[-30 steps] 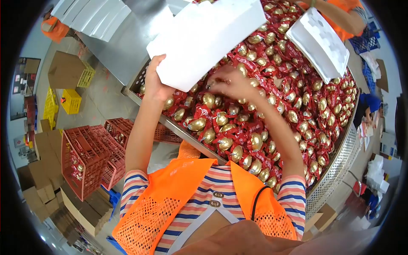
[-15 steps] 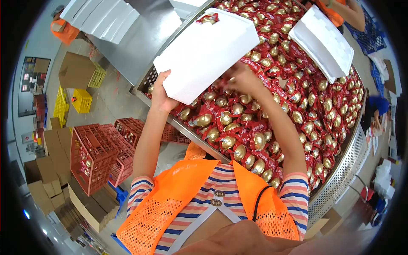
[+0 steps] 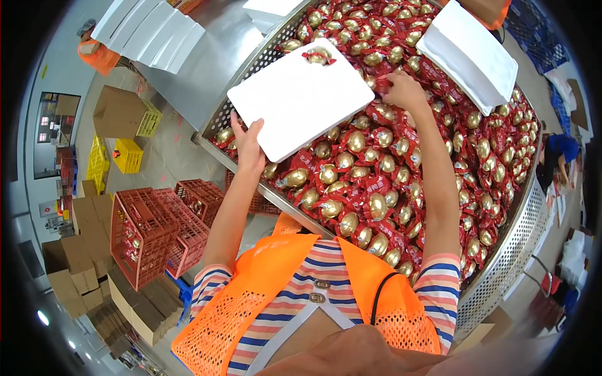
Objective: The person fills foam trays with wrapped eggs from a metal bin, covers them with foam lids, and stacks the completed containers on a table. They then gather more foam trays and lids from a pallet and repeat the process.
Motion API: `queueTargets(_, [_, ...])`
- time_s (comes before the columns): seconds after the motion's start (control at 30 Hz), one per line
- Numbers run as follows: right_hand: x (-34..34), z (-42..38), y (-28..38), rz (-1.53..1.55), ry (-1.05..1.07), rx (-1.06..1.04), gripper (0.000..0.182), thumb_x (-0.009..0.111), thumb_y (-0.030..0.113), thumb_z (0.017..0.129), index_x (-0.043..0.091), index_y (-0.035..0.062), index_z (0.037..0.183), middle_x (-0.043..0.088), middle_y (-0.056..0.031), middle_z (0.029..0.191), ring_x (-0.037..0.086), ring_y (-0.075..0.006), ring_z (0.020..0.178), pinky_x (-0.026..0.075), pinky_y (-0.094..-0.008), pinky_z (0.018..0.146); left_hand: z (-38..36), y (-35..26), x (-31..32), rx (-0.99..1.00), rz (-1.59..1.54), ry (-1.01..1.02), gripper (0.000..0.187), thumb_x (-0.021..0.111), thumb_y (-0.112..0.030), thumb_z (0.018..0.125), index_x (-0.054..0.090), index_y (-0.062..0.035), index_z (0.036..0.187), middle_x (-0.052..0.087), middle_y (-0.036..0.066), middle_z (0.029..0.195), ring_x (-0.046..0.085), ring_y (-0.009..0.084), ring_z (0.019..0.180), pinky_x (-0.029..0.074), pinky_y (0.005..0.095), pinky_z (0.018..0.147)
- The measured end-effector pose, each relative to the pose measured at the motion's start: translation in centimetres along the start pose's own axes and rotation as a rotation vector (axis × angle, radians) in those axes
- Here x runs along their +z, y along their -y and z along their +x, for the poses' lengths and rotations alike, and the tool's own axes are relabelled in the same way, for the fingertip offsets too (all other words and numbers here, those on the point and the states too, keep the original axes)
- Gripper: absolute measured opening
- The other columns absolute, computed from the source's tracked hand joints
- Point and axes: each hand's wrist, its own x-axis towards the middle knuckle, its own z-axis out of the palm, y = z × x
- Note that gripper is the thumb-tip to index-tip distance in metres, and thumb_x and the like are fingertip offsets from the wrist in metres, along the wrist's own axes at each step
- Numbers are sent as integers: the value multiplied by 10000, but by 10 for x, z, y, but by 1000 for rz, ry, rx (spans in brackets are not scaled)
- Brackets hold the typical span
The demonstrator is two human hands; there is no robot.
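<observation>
My left hand (image 3: 251, 147) grips the near left edge of a white foam tray (image 3: 295, 100), thumb along its side. The tray is tilted over the left part of the pile. A single gold egg-shaped piece in red wrapper (image 3: 318, 56) rests near its far edge. Just right of the tray, my right hand (image 3: 404, 91) is in the pile of gold eggs in red wrappers (image 3: 376, 203). Its fingers are bent and pinched at a red wrapper; the piece itself is partly hidden by the hand.
The pile fills a metal bin with a perforated rim (image 3: 501, 285). Another white foam tray (image 3: 470, 56) lies on it at the far right. Stacked white foam trays (image 3: 147, 34) stand on a metal table (image 3: 213, 50). Red crates (image 3: 141, 238) and cardboard boxes are at left; other people work nearby.
My right hand has moved away from me and to the right, out from beside the tray. The tray has turned and shows flatter, its far end drawn nearer, the wrapped egg still on it.
</observation>
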Motion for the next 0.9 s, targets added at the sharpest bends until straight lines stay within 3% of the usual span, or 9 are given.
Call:
queueTargets(0.1, [-12, -24, -38, 139, 150, 93, 603, 756, 281, 719, 603, 87, 1269, 569, -183, 1308, 646, -347, 1052, 535, -478, 864, 18, 23, -22, 31, 208, 109, 744, 507, 47, 847, 141, -41, 1489, 453, 180, 1348, 512, 268, 1224, 453, 375, 1017])
queueTargets(0.27, [-10, -90, -65, 1402, -32, 384, 748, 697, 374, 880, 371, -48, 1404, 545, -173, 1302, 562, -253, 1184, 542, -459, 873, 7, 17, -14, 86, 442, 75, 866, 587, -5, 869, 29, -30, 1531, 366, 215, 1424, 445, 277, 1287, 423, 385, 1034])
queueTargets(0.33, [-19, -120, -60, 2034, 50, 96, 570, 587, 217, 957, 328, 12, 1421, 520, -150, 1305, 553, -282, 1175, 524, -456, 974, 19, 30, -25, 353, 825, -9, 988, 687, -110, 852, -18, -41, 1541, 234, 266, 1505, 333, 341, 1368, 355, 451, 1077])
queueTargets(0.4, [-31, -148, -44, 2125, 27, -30, 514, 547, 165, 971, 340, 5, 1413, 519, -149, 1320, 552, -296, 1184, 524, -464, 973, -5, 20, -2, 602, 1277, -128, 1061, 743, -243, 799, 10, -136, 1559, 131, 296, 1540, 258, 457, 1378, 245, 556, 1104])
queueTargets(0.47, [-29, -168, -38, 2164, -47, 2, 478, 518, 173, 987, 357, -4, 1401, 518, -161, 1333, 575, -313, 1160, 543, -454, 946, -41, 4, 40, 700, 1380, -226, 943, 734, -224, 794, 172, -169, 1549, 175, 278, 1535, 273, 444, 1374, 265, 575, 1086])
queueTargets(0.57, [-23, -180, -34, 2363, 86, -77, 446, 415, 369, 1031, 506, 25, 1301, 651, -163, 1142, 679, -271, 904, 585, -340, 715, -42, 11, 54, 1063, 1393, 116, 689, 696, -161, 814, 415, -133, 1443, 297, 237, 1499, 338, 419, 1338, 324, 540, 1059])
queueTargets(0.63, [-29, -181, -15, 2525, 51, 55, 474, 429, 454, 1014, 600, 40, 1167, 698, -149, 935, 677, -225, 741, 554, -291, 585, -45, 28, 69, 1013, 1295, 450, 460, 642, -82, 836, 561, -79, 1289, 454, 189, 1395, 439, 380, 1255, 383, 489, 1014])
queueTargets(0.73, [-28, -182, 0, 2660, 117, 29, 490, 426, 486, 1007, 605, 46, 1128, 680, -151, 876, 650, -215, 687, 526, -281, 551, -42, 48, 94, 1290, 1408, 917, 520, 630, -40, 772, 550, -68, 1286, 559, 143, 1256, 548, 308, 1080, 432, 438, 889])
queueTargets(0.9, [-53, -198, 47, 2534, -105, 365, 505, 412, 516, 1002, 592, 44, 1018, 606, -108, 734, 485, -158, 541, 414, -255, 469, -30, 68, 98, 1127, 1649, 1139, 657, 630, 7, 742, 470, -80, 1373, 533, 107, 1302, 538, 333, 1096, 438, 425, 922])
